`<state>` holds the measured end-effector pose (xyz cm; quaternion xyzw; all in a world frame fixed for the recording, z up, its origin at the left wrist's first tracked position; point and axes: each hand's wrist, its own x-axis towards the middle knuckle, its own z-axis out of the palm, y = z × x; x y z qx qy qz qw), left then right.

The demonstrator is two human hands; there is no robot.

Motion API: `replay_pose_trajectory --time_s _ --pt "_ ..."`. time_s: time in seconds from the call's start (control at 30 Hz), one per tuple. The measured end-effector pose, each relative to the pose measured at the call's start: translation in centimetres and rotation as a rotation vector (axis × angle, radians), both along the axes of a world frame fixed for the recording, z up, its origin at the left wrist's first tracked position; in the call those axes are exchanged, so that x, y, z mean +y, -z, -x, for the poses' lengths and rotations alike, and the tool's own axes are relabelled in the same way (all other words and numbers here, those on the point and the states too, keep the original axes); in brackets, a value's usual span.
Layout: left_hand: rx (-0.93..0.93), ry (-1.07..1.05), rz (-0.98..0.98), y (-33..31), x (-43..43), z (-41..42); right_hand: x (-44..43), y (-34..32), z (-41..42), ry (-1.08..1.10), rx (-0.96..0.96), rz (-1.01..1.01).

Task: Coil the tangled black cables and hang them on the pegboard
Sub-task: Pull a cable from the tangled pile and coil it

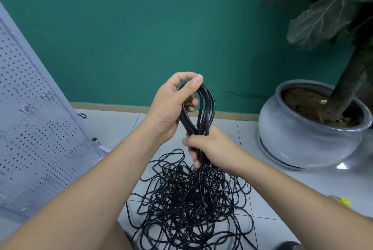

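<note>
Presently, the pegboard [30,118] is seen at the far left, leaning over the tiled floor [113,122]. Several metal hooks are fitted to it, and no coil is seen hung on any of them. Towards the centre, the left hand [173,106] is raised, with thumb and fingers curled round the top of a bundle of black cable loops [205,108]. Just below, the bundle is clamped in the fist of the right hand [212,146], all fingers closed round it. Beneath both hands, the tangled cables [187,205] are spread on the floor, and strands run up from the heap into the right hand. Only a few loops are judged to be formed; most of the coiling and all of the hanging are left to be done. A potted plant [302,132] is placed at the right.
</note>
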<state>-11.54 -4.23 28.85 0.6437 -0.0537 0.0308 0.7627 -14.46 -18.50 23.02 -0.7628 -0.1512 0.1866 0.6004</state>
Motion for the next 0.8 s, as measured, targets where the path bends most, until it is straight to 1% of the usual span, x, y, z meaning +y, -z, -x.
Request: replay_pose_trajectory --time_s 0.07,0.13,0.2,0.27,0.37,0.43,0.5,0.53,0.63,0.67,0.73,0.8 --pt "0.031 0.056 0.026 0.3 -0.3 0.1 -0.3 -0.5 -0.3 0.061 -0.034 -0.035" --pt "0.079 0.095 0.005 1.2 -0.8 0.3 -0.9 -1.1 -0.7 0.139 -0.068 -0.085" --pt "0.11 0.139 -0.073 2.6 -1.6 0.8 -1.7 -1.7 -1.2 0.218 -0.1 -0.146" --pt "0.137 0.183 -0.2 4.4 -2.5 1.8 -2.5 -2.1 -1.8 0.302 -0.134 -0.2" --pt "0.196 0.214 -0.352 6.9 -4.1 3.5 -3.6 -2.7 -2.4 0.414 -0.104 -0.308" --pt "0.159 0.192 -0.409 8.1 -4.9 4.4 -4.2 -3.0 -2.8 0.458 -0.063 -0.35" --pt "0.079 0.104 -0.477 8.7 -5.4 5.2 -4.5 -3.1 -2.8 0.474 -0.044 -0.393" --pt "0.054 0.042 -0.47 8.8 -5.6 5.4 -4.4 -3.1 -2.8 0.476 -0.044 -0.406" --pt "0.046 -0.095 -0.313 8.5 -5.7 5.6 -3.8 -3.3 -2.4 0.483 -0.076 -0.406" --pt "0.043 -0.124 -0.29 8.5 -5.7 5.5 -3.6 -3.5 -2.3 0.488 -0.081 -0.414" --pt "0.043 -0.149 -0.286 8.5 -5.6 5.1 -3.5 -3.8 -2.2 0.497 -0.069 -0.45" --pt "0.029 -0.119 -0.335 8.9 -5.9 4.9 -3.5 -3.9 -2.1 0.501 -0.042 -0.487"
